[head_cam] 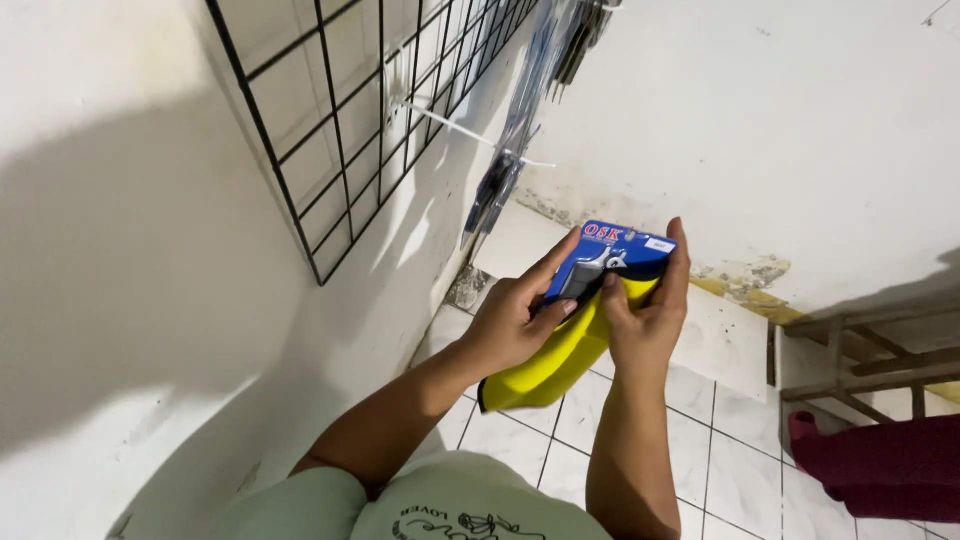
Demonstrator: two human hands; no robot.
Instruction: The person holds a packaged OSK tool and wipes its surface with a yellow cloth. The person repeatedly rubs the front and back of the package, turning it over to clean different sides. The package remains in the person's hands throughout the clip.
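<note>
My left hand (512,322) and my right hand (648,315) both hold a carded package (610,255), blue at the top and yellow lower down, with a grey metal tool showing under its clear blister. The left fingers wrap the package's left edge and front. The right hand grips its right edge, thumb pressed on the front. The package is held tilted in front of a white wall, below a black wire grid panel (350,120).
White hooks (455,125) stick out of the wire grid, and several packaged items (520,130) hang from them. A white tiled floor (720,450) lies below. At the right stand a wooden frame (870,360) and a dark red cloth (885,465).
</note>
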